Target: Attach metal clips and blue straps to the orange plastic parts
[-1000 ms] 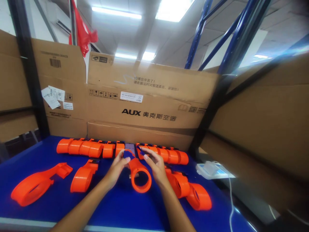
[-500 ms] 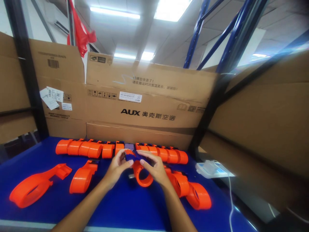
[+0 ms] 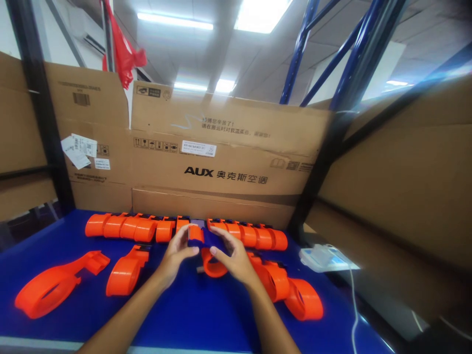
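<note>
Both hands hold one orange plastic ring-shaped piece (image 3: 213, 269) with a dark blue part (image 3: 214, 240) at its top, just above the table near the middle. My left hand (image 3: 177, 255) grips its left end, thumb in front and fingers behind. My right hand (image 3: 236, 255) has thumb and fingers curled around the right side of the blue part. The ring hangs below, between the two thumbs. A small pale object (image 3: 200, 269) shows just left of the ring; its kind is unclear.
A row of orange rings with dark tops (image 3: 129, 227) lines the back of the blue table (image 3: 177, 314). Several more orange pieces lie at left (image 3: 47, 287) and right (image 3: 304, 299). Cardboard (image 3: 221, 157) walls the back. A white cabled device (image 3: 328, 258) sits at right.
The held piece has tilted, so its ring shows flatter and higher, with more orange visible at its left end. My right hand's thumb and fingers have spread a little. Other pieces have stayed put.
</note>
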